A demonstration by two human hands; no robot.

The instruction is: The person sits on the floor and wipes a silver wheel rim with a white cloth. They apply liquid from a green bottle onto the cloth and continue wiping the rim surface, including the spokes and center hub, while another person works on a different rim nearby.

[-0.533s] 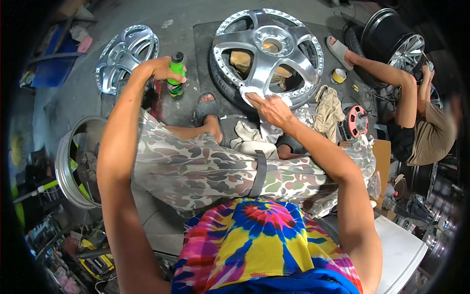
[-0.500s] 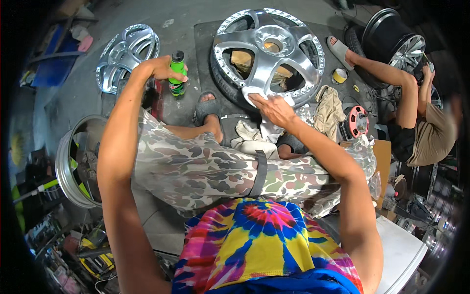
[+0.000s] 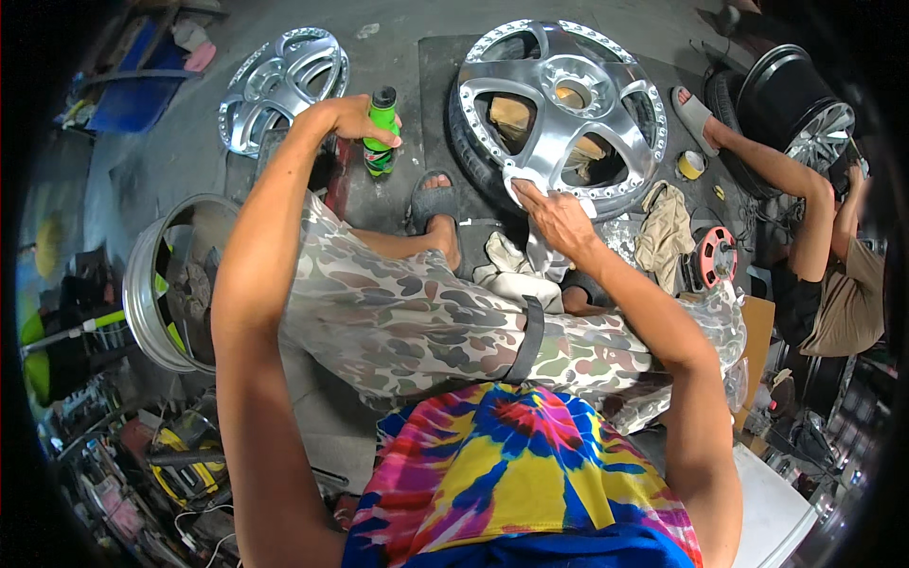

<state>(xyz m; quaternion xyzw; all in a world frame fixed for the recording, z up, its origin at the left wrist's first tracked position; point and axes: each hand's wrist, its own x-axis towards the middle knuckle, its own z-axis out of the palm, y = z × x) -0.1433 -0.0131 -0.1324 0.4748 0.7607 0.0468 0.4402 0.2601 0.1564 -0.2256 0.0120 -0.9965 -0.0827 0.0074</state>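
My left hand (image 3: 352, 117) grips a green bottle (image 3: 379, 159) with a black cap, held upright above the floor beside my foot. My right hand (image 3: 561, 223) is closed on a white cloth (image 3: 519, 178) and presses it against the near edge of a polished silver wheel face (image 3: 502, 83) with five broad spokes. Small bolt holes run around that rim. The wheel face lies on a black tyre (image 3: 464, 142), and yellowish-brown pieces (image 3: 511, 112) show through its openings. Part of the cloth is hidden under my fingers.
Another silver wheel face (image 3: 327, 71) lies far left, and a bare rim (image 3: 142, 284) stands at left. A beige cloth (image 3: 663, 227), yellow tape roll (image 3: 691, 166) and red reel (image 3: 712, 256) lie right. A co-worker's leg (image 3: 776, 170) is beside a black wheel (image 3: 786, 90).
The whole view has shifted, so the scene sits further right. Against the wheel, my right hand and the cloth have slid slightly left along the rim. My left hand still holds the bottle.
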